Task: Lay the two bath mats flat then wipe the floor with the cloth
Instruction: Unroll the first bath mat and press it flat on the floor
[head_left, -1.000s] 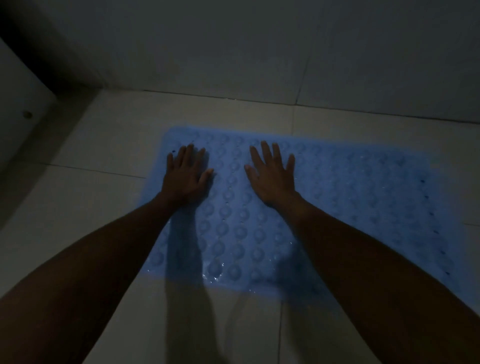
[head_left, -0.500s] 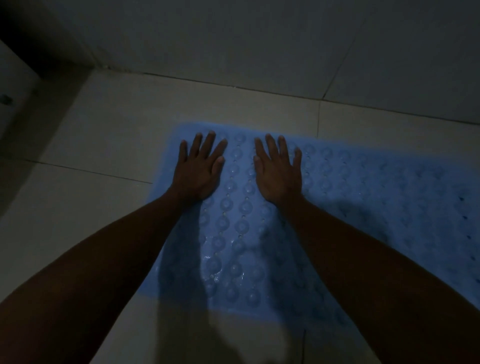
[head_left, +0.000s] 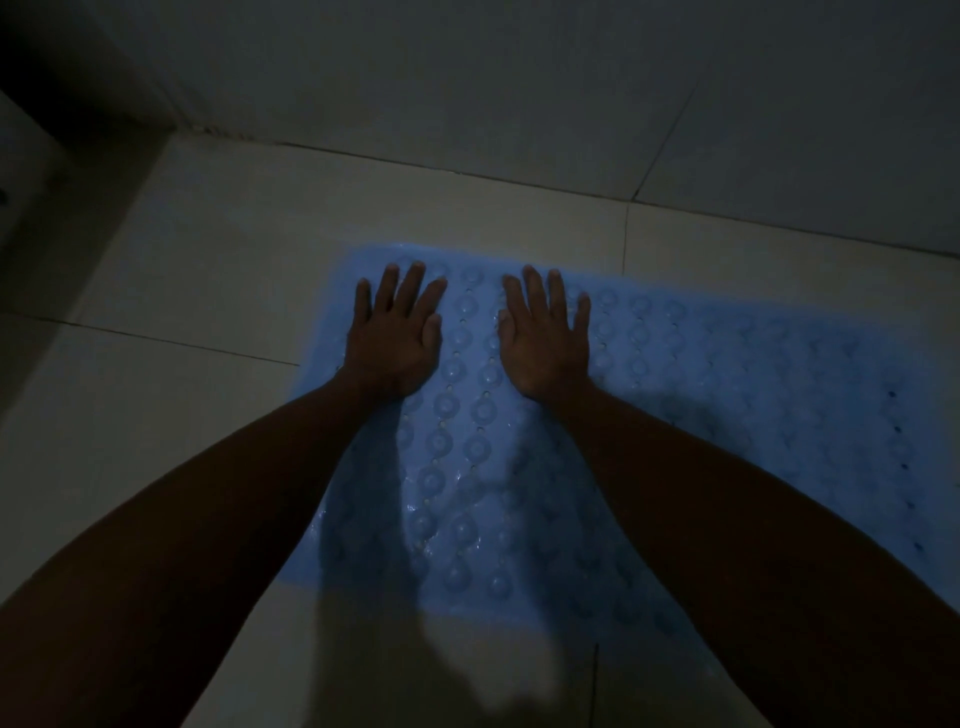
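palms of left hand, right hand flat on blue mat; tiled floor around.

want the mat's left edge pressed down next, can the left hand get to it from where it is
Probably yes: the left hand lies flat on the blue mat right by that edge, with only bare floor beside it and nothing in the way.

The room is dimly lit. The floor is laid with large pale tiles, divided by thin dark grout lines. At the far side it is met by a wall of large grey tiles, one slanted joint being seen at the right. A dark corner is formed at the far left. Soft shadows are cast across the near tiles.
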